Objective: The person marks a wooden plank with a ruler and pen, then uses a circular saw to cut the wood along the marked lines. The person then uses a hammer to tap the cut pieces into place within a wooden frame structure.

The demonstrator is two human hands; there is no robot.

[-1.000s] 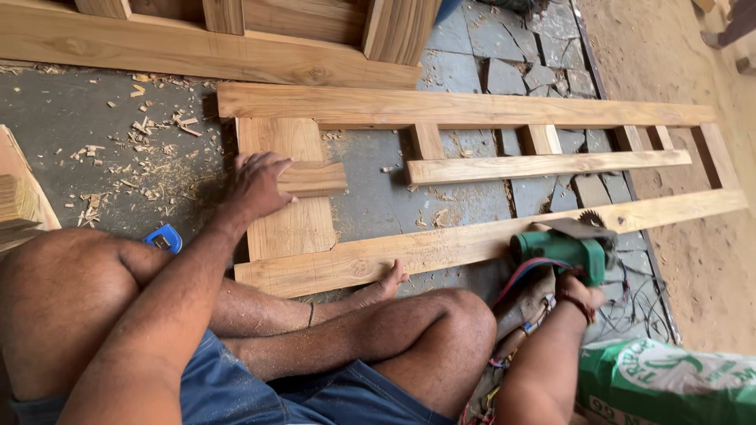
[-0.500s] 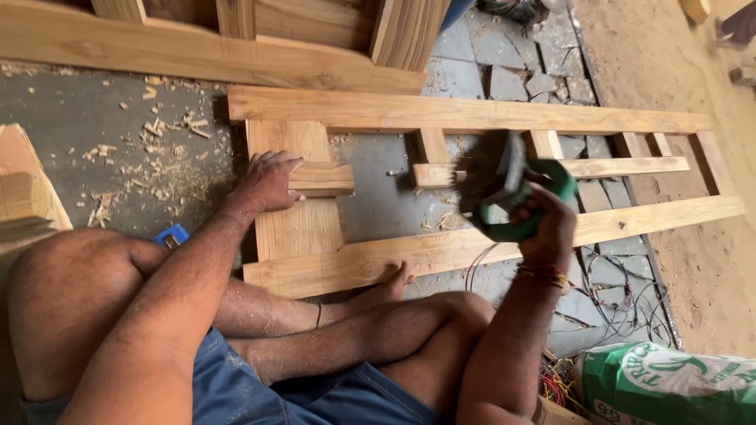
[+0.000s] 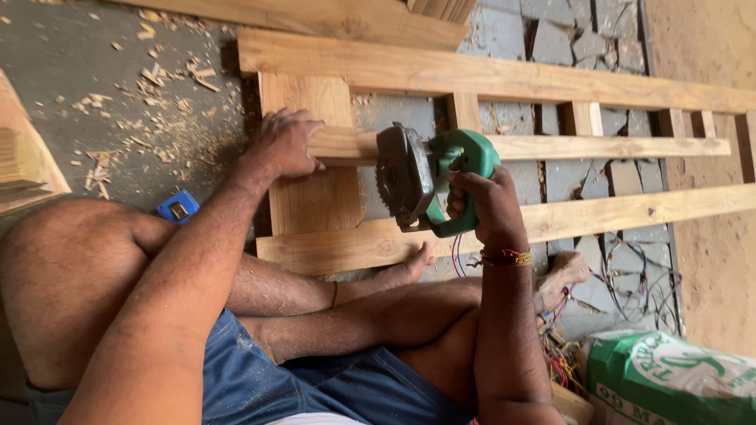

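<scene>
Grey concrete floor [image 3: 87, 47], gritty with dust, runs under everything and gives way on the right to cracked stone paving [image 3: 567, 47] and then bare earth. Nearest the camera, the person sits with legs folded, one bare foot [image 3: 409, 266] touching the near edge of a wooden frame [image 3: 488, 75] that lies flat on the ground. At the lower right a green and white sack [image 3: 669, 382] lies beside a tangle of thin coloured wires [image 3: 630, 271], crowding that corner. A small blue object [image 3: 177, 208] lies on the floor just beside the left knee.

The right hand [image 3: 490, 208] is clenched around the rear grip of a green handheld circular saw [image 3: 429, 177], which hangs over the gap between the near rail [image 3: 630, 212] and the middle slat [image 3: 606, 146]; its round blade guard faces left, near the slat's end. The left hand [image 3: 283, 145] lies spread, palm down, pressing where the broad upright board [image 3: 311, 165] meets the slat's left end, gripping nothing.

Between the rails the open bays show floor and paving, with short crosspieces [image 3: 581, 118] dividing them toward the right. Left of the frame, wood chips [image 3: 157, 79] scatter over open floor. A stack of planks [image 3: 24, 161] cuts in at the left edge. Beyond the frame's far rail, a heavier timber beam [image 3: 331, 16] lies along the top.
</scene>
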